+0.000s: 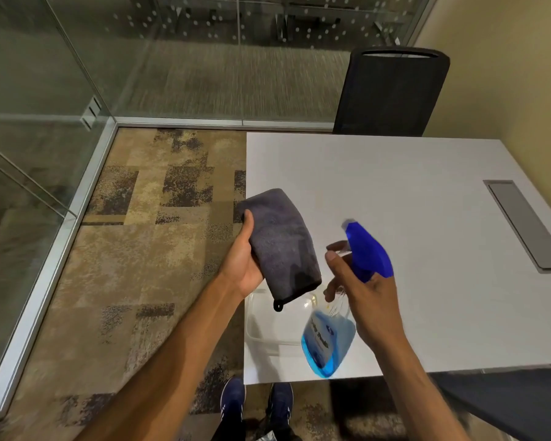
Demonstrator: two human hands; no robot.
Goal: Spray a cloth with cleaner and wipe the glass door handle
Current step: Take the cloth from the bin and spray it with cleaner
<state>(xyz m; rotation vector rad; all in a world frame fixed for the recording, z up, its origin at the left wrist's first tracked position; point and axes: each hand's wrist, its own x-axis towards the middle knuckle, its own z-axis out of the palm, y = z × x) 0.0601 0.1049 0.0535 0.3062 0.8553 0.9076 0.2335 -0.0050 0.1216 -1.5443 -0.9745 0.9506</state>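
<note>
Cloth left, sprayer right, above the desk (395, 186).
Left hand (242, 265) grips the cloth (280, 243); right hand (363, 291) clamps the spray bottle (347, 300), whose blurred nozzle seemingly points far-left, toward it.

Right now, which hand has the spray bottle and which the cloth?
The right hand grips the spray bottle by its neck, blue nozzle pointing toward the cloth. The left hand holds the folded grey cloth up beside it.
</note>
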